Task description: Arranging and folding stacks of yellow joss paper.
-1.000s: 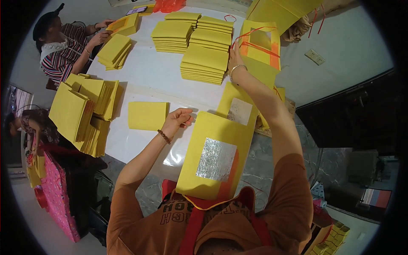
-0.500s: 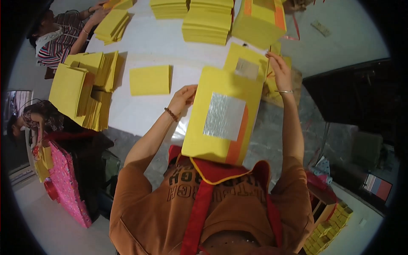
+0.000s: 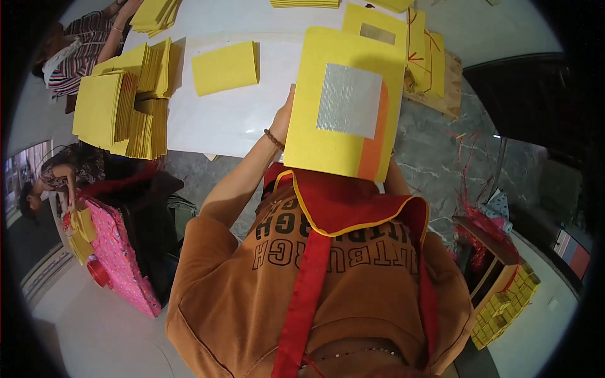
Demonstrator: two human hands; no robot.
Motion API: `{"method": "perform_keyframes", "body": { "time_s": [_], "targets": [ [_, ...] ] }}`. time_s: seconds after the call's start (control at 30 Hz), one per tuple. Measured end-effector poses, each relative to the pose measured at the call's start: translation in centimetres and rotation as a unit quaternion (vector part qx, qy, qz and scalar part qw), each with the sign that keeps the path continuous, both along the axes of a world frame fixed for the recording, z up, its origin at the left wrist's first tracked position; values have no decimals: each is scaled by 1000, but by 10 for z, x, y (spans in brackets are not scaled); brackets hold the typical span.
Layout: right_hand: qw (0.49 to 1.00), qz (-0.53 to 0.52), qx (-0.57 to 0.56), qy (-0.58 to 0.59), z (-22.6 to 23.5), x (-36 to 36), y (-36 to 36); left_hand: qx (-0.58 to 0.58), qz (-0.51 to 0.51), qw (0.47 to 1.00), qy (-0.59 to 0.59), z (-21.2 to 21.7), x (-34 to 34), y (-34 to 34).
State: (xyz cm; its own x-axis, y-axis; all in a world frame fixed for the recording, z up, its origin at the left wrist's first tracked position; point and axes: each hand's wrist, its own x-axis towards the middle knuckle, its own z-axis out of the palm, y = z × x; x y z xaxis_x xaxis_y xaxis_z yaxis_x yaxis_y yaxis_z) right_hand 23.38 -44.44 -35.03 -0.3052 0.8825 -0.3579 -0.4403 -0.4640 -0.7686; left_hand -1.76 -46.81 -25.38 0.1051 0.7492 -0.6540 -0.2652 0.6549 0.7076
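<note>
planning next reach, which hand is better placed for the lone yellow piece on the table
Probably left: the left hand is nearer the lone piece; the right forearm is on the other side of the yellow panel.

Dark capital letters (image 3: 278,254) run upside down in rows across a brown shirt (image 3: 368,302), lower center of the frame.

Counts, by white table (image 3: 220,120): silver-patched yellow panels (image 3: 343,104), 2 (one by near edge, one at right side); lone flat yellow packet (image 3: 225,68), 1, on it; other people (image 3: 88,47), 2, left; pink patterned board (image 3: 118,255), 1, lower left
</note>
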Motion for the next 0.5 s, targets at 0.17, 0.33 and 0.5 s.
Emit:
{"method": "perform_keyframes", "body": {
  "time_s": [0.17,0.33,0.5],
  "targets": [
    [994,-94,60,15,73,-5,12,188,55,978,-66,12,6,-5],
    [944,-83,280,-151,113,-6,6,286,42,952,-101,23,3,-12],
    [968,-77,236,-47,111,-14,1,347,9,904,250,-20,-33,-13]
  ]
}}
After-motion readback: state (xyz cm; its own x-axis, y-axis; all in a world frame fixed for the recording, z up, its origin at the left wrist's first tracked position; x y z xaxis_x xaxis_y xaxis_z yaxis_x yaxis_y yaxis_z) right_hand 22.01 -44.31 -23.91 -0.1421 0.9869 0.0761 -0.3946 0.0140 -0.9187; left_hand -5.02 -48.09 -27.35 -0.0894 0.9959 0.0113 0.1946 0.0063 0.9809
